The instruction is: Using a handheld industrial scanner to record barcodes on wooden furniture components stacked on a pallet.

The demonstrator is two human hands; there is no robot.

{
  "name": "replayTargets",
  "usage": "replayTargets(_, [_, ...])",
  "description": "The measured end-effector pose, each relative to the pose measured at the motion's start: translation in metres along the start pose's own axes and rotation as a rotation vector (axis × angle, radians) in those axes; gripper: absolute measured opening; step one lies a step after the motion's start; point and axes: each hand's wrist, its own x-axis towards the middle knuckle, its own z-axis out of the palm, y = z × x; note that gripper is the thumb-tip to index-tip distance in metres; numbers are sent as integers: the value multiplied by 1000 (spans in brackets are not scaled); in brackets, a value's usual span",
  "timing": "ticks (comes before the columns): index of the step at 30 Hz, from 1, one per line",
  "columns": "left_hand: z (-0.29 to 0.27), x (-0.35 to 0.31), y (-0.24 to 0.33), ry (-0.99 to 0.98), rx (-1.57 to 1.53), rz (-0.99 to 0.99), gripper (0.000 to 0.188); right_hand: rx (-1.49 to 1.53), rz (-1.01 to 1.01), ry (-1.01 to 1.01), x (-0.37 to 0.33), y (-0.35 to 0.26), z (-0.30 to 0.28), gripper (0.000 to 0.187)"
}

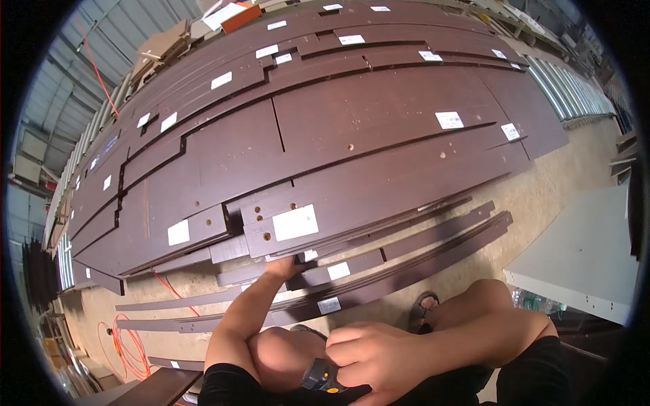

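Observation:
My left hand reaches down to the near edge of a stack of dark brown panels. Its fingertips are hidden at that edge, so what they grip, if anything, does not show. Close by lie narrow brown strips with white labels. My right hand, near my knees, is closed round a black handheld device with orange-yellow marks. Just above my left hand is a top panel with several round holes and a large white label.
More labelled brown panels spread over a wide stack ahead. Metal rollers show at its right. An orange hose lies coiled on the floor at left. A pale grey panel stands at right, with plastic bottles beneath.

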Motion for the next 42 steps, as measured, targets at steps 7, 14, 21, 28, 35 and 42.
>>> replayTargets(7, [-85, -74, 27, -28, -22, 309, 56, -26, -140, 81, -4, -2, -14, 37])
replayTargets(14, [-303, -204, 163, -121, -339, 871, 14, 17, -349, 315, 1, -27, -63, 40])
replayTargets(21, [-383, 9, 262, 484, 0, 642, 56, 38, -540, 609, -6, -30, -82, 34])
replayTargets(28, [-390, 196, 322, 738, 269, 441, 76, 3, -629, 837, -16, -32, -113, 27])
replayTargets(35, [-350, 195, 334, 704, 416, 284, 62, -55, -625, 957, -37, -13, -143, 24])
replayTargets(42, [-357, 118, 309, 799, 357, 374, 57, -301, -313, 951, -53, -8, -177, 34])
